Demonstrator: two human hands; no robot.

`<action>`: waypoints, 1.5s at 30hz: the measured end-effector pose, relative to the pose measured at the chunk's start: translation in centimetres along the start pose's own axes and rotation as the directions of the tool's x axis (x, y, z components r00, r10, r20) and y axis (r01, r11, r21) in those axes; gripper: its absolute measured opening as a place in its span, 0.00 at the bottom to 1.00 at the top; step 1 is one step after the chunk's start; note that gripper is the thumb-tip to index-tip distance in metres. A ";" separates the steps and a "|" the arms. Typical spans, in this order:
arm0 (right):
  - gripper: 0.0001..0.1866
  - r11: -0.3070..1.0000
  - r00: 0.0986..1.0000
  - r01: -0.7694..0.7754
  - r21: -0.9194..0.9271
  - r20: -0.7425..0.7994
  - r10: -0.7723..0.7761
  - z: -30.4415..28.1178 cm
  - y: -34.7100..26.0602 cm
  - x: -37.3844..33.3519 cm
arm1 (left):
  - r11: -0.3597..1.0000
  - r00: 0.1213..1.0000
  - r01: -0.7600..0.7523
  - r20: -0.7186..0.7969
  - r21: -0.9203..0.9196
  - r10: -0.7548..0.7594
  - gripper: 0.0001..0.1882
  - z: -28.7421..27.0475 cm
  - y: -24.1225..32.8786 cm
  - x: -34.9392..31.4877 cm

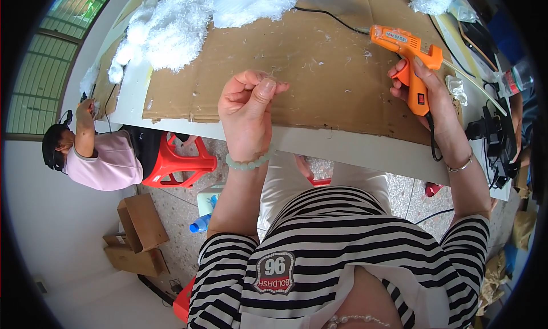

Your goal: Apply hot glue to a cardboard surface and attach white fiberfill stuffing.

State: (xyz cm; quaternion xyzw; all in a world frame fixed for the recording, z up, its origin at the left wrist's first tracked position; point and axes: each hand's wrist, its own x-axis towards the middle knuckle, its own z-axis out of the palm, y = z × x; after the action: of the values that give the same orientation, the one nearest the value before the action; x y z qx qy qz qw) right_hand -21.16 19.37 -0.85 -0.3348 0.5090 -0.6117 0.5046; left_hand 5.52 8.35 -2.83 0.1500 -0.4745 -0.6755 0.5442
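Note:
My right hand [425, 86] is wrapped round the handle of an orange hot glue gun [419, 103], fingers at its trigger. The gun's nozzle points left and away, and a long pale glue stick [474, 81] sticks out of its back end. Over the near part of the cardboard sheet [188, 95], my left hand [248, 101] is closed in a pinch, thumb against forefinger. Faint wisps show at those fingertips, but what they hold is too small to make out. A dark cord hangs from the base of the gun's handle.
Fluffy white fibre [165, 35] is heaped at the far left of the table. Black adapters and cords [488, 138] crowd the right edge. A person [105, 160] in a pink top sits at the left by a red stool [185, 163]. Cardboard boxes [140, 226] stand on the floor.

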 end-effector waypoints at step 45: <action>0.19 0.999 1.000 0.011 -0.050 0.002 -0.011 0.0 -0.1 0.0 | 0.910 0.974 0.215 0.011 -0.353 -0.226 0.12 -0.6 0.2 -0.9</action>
State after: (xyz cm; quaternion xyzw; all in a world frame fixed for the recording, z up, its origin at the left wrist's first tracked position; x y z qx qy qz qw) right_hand -21.18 19.40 -0.80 -0.3505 0.5218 -0.6014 0.4931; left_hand 6.35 8.88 -3.26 0.1128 -0.3177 -0.8043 0.4894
